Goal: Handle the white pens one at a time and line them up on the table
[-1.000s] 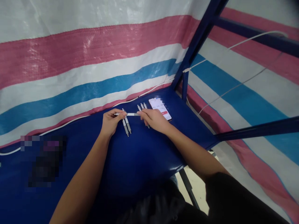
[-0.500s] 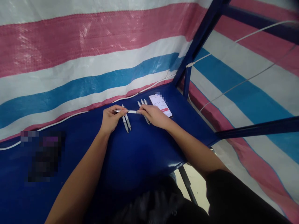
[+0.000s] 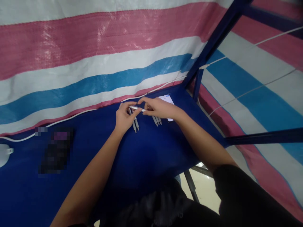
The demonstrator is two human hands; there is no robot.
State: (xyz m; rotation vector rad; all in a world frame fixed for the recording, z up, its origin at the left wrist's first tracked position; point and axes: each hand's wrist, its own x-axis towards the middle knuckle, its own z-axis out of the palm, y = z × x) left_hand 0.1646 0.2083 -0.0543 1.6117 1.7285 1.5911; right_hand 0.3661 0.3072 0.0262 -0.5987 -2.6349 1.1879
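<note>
A white pen [image 3: 137, 108] is held above the blue table, between my two hands. My left hand [image 3: 125, 116] pinches its left part between thumb and fingers. The thumb and fingers of my right hand [image 3: 153, 107] are at its other end, with the index finger raised and curved. Below my left hand lie two grey-and-white pens [image 3: 135, 124], side by side. Several similar pens [image 3: 157, 120] lie under my right hand, their upper parts hidden by it. A lit phone [image 3: 168, 99] lies beyond my right wrist, partly covered.
A blurred dark object [image 3: 56, 151] lies on the blue table [image 3: 146, 151] at the left. Part of a white round item [image 3: 4, 154] shows at the left edge. A white cable runs along the striped sheet; blue frame bars stand at the right.
The view has shifted, moving the table items rightward. My hands have come closer together around the pen, which is now tilted, and my right index finger has lifted. The white round item has come into view.
</note>
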